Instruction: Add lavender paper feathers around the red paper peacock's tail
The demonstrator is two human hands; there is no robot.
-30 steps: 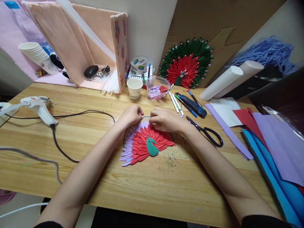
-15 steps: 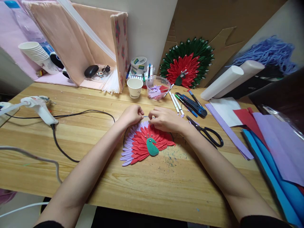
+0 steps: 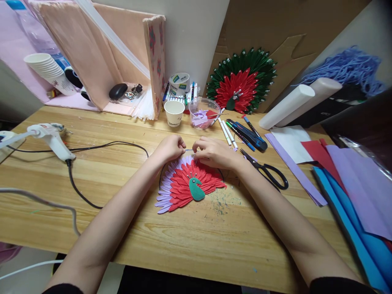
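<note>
Held close together, left hand (image 3: 170, 148) and right hand (image 3: 214, 153) both pinch closed.

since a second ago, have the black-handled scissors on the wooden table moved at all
No. The black-handled scissors lie at the same spot, blades toward the white marker pens, handles beside the purple paper strip.
</note>
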